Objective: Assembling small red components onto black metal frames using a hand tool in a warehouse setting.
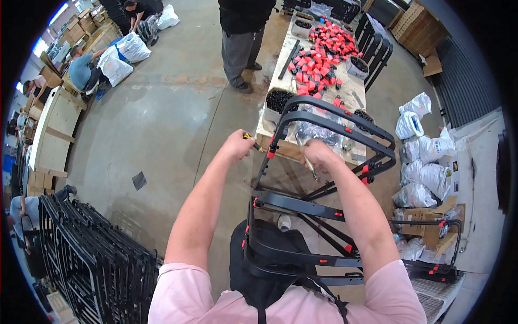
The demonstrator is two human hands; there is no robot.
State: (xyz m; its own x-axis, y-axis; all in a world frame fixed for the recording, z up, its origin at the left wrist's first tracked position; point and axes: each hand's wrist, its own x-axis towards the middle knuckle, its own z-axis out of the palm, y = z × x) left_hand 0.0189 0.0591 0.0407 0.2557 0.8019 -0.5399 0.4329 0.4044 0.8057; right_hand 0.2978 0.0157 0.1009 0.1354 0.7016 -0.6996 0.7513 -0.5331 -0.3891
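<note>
My left hand (236,146) is closed around a small hand tool with a yellow-and-black handle (251,140), left of the black tubular frame. The tool's exact kind is hard to make out. In my right hand (319,151) is a slim, silvery, rod-like tool (310,166), pointing down inside the frame's loop. The black frame (318,120) has curved bars with small red fittings and stands before me against the table's near end. Closer to my body is another black frame section (302,206), also with red fittings.
A wooden table (283,70) bears a pile of red-and-black plastic parts (318,70) and tubs of small black pieces (279,100). A person (243,43) stands beside it. Stacked black frames (91,259) are at lower left. White sacks (426,173) line the right wall.
</note>
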